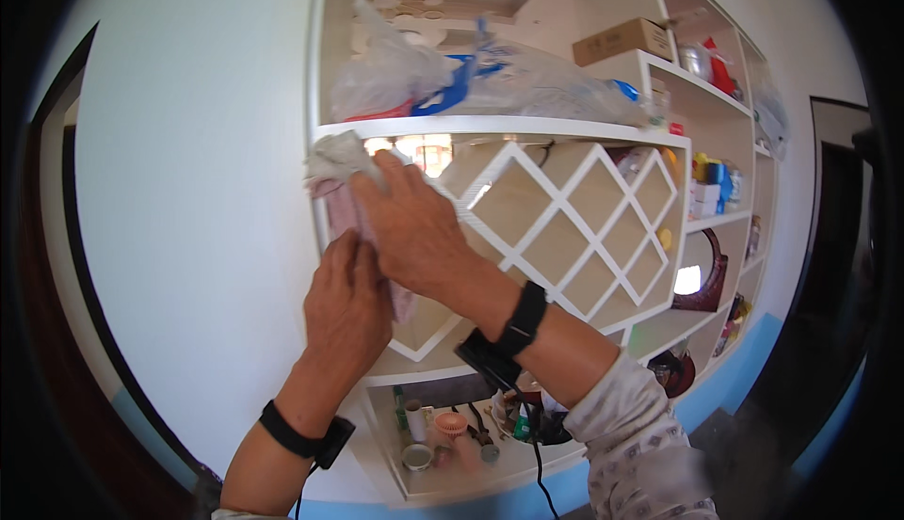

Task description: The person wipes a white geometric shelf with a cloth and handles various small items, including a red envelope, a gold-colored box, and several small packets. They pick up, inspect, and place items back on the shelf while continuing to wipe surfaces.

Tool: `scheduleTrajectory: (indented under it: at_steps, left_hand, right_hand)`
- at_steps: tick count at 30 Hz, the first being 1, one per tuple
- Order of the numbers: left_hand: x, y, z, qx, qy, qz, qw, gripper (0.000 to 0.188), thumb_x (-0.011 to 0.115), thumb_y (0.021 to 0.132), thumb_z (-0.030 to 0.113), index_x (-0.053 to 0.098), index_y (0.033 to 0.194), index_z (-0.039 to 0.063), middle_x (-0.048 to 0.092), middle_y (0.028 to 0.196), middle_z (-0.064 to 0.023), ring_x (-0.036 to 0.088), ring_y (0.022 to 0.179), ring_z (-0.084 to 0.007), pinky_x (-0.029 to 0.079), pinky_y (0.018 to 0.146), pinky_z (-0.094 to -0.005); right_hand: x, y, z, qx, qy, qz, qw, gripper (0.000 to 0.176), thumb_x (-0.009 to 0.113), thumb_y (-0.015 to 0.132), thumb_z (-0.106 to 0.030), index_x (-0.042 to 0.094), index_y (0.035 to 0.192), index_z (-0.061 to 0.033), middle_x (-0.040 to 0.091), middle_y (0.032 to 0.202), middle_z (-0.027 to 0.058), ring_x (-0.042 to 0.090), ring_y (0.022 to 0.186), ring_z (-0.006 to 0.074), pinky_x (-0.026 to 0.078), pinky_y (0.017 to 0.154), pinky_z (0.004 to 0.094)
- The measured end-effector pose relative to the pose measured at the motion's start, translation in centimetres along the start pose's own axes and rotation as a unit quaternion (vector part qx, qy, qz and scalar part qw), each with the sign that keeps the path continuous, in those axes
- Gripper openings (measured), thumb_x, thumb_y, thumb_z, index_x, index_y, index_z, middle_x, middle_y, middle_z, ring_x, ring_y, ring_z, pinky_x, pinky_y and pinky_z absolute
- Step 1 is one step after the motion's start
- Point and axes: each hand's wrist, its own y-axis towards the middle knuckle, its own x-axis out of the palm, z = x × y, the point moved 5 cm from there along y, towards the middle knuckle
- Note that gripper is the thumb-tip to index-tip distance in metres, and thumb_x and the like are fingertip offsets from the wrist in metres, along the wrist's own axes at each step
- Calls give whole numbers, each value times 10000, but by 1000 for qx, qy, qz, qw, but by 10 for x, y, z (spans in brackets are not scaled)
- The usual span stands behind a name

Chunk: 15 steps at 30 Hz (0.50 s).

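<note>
A cloth, pale grey-white (344, 153) at the top and pink (342, 206) below, lies against the left upright of a white built-in shelf unit. It may be one cloth or two. My right hand (417, 227) presses its upper part into the corner under a shelf board (487, 125), fingers bent over it. Lower down, my left hand (347, 301) has its fingers curled on the pink part along the upright. A pink end (402, 302) hangs out between the hands. Right of them is a white diamond lattice (558, 199) with a mirror-like back.
Plastic bags (402, 72) and a cardboard box (625, 41) rest above. On the lower shelf stand a small peach-coloured fan (450, 424), a tin (417, 457) and a green bottle (400, 407). A dark red handbag (710, 283) sits to the right. A black cable (539, 460) hangs from my right wrist device.
</note>
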Motion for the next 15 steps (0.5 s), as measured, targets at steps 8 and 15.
scheduleTrajectory:
  at_steps: [8, 15]
  left_hand:
    - [-4, 0, 3, -38, -68, -34, 996, 635, 725, 831, -20, 478, 1416, -46, 508, 1370, -292, 523, 1260, -480, 482, 1033, -490]
    - [14, 13, 24, -10, -47, -17, 999, 614, 739, 849, 15, 490, 1407, -49, 487, 1394, -281, 476, 1304, -477, 413, 1100, -519]
  right_hand:
    - [-27, -6, 25, -82, -79, 33, 993, 322, 694, 848, -150, 656, 1166, -115, 539, 1176, 156, 617, 988, 311, 583, 710, 385]
    - [-68, -29, 53, -48, -82, 94, 991, 378, 694, 804, -72, 657, 1179, -49, 535, 1148, 194, 619, 1009, 361, 592, 657, 404]
